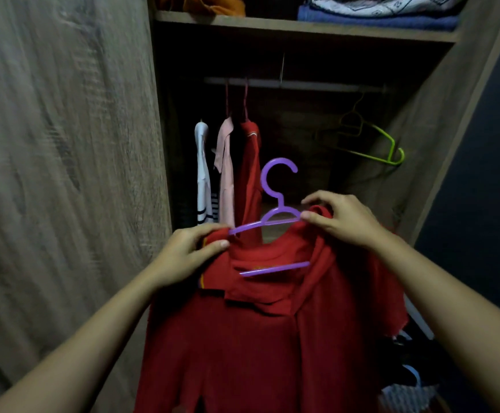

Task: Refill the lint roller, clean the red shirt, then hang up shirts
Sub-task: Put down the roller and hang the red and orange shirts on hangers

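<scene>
Wardrobe [427,138] space is seen open in the head view, where a rail [302,84] is hung with a white garment [202,174], a pink shirt [226,174], a hung red polo [250,174] and, well apart, a green hanger [391,150]. In front, the red shirt [257,338] is held up, partly threaded on a purple hanger [279,202]. Its shoulder cloth is pinched by the left hand [189,251], and its collar at the hanger's other arm is pinched by the right hand [341,222]

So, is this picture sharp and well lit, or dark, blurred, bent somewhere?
Head view: dim overall, darkest around the rail; the door at left is smeared by blur; the wardrobe sides lean apart, wide-angle distortion; shirt and hanger in front are fairly sharp; no glare.
</scene>
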Tool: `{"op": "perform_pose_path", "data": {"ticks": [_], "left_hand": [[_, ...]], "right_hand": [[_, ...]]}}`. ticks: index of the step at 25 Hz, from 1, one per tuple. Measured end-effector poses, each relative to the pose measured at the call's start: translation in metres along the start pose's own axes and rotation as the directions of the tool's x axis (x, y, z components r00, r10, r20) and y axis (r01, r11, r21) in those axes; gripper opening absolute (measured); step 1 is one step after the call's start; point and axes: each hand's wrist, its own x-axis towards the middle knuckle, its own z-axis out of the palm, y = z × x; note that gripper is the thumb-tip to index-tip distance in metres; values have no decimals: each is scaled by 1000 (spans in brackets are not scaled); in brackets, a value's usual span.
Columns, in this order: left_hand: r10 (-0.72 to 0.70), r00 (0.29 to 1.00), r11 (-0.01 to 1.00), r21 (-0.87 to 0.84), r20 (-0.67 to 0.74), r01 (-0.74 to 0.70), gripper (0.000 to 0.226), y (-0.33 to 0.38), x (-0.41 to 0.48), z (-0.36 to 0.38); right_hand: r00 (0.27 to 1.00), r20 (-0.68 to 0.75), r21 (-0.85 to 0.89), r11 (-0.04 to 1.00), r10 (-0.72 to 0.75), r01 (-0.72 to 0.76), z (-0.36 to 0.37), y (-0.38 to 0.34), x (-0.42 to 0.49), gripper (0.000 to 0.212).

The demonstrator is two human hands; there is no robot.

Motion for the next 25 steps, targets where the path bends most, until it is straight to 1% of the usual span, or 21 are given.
{"op": "perform_pose_path", "data": {"ticks": [1, 2, 3, 4, 5, 6, 7, 8, 10, 11, 12, 14, 16, 17, 19, 21, 22, 23, 24, 25], "left_hand": [[-19, 999, 998, -68, -29, 17, 35, -2, -1, -6], [-32, 998, 995, -94, -60, 26, 38, -4, -1, -11], [-35, 997, 992, -123, -68, 26, 39, -2, 0, -15], [-30, 998, 989, -143, -58, 22, 34, 0, 3, -18], [-39, 998, 985, -171, -41, 31, 23, 4, 7, -22], [-53, 998, 986, -161, -29, 48, 17, 7, 11, -28], [-66, 998, 990, -125, -23, 62, 20, 9, 15, -35], [-63, 998, 997, -36, -5, 62, 23, 8, 18, -42], [-50, 998, 984, 174, 34, 43, 39, 7, 20, -54], [-40, 999, 973, 230, 25, 33, 43, 5, 18, -56], [-19, 1000, 968, 249, -3, 19, 40, 4, 15, -56], [19, 997, 975, 224, -70, -3, 25, 3, 9, -58], [-10, 992, 993, 118, -122, 24, 15, 0, 6, -64], [-41, 989, 996, 68, -139, 51, 12, -3, 5, -68], [-92, 981, 995, 18, -172, 96, 7, -7, 5, -73], [-127, 964, 992, -13, -233, 127, 7, -9, 3, -81], [-141, 954, 990, -24, -263, 140, 8, -10, 1, -86], [-141, 948, 989, -2, -286, 146, 10, -12, 0, -92], [-126, 947, 987, 61, -295, 150, 11, -14, -1, -98], [-100, 952, 975, 162, -290, 151, 13, -14, -3, -101]], "right_hand": [[998, 60, -6, 1000, 10, -10, -4, 8, -3, 43], [993, 116, 46, 999, -3, -3, -8, 14, -6, 44], [987, 158, 134, 991, -31, 10, -11, 17, -9, 42], [979, 191, 220, 975, -67, 24, -13, 18, -13, 36], [972, 213, 297, 954, -102, 35, -13, 20, -14, 26], [969, 214, 360, 932, -123, 39, -11, 21, -16, 19], [972, 194, 421, 906, -134, 41, -8, 21, -17, 16], [979, 157, 471, 881, -128, 40, -4, 20, -18, 15], [992, 89, 552, 834, -89, 25, 3, 15, -17, 16], [995, 70, 580, 815, -70, 17, 4, 12, -15, 16], [995, 68, 603, 798, -67, 12, 5, 10, -13, 15], [990, 93, 612, 790, -104, 26, 4, 7, -11, 13], [984, 103, 603, 796, -145, 54, 1, 6, -8, 27], [984, 107, 600, 799, -144, 51, -1, 7, -6, 29], [980, 140, 578, 815, -138, 32, -3, 16, -3, 27], [974, 189, 518, 855, -124, 8, 1, 33, -5, 34], [977, 197, 478, 878, -86, -19, 6, 43, -7, 35], [979, 198, 447, 894, -51, -44, 11, 50, -11, 32], [983, 181, 420, 906, -26, -53, 15, 55, -13, 27], [990, 139, 409, 911, -12, -46, 19, 57, -14, 27]]}}
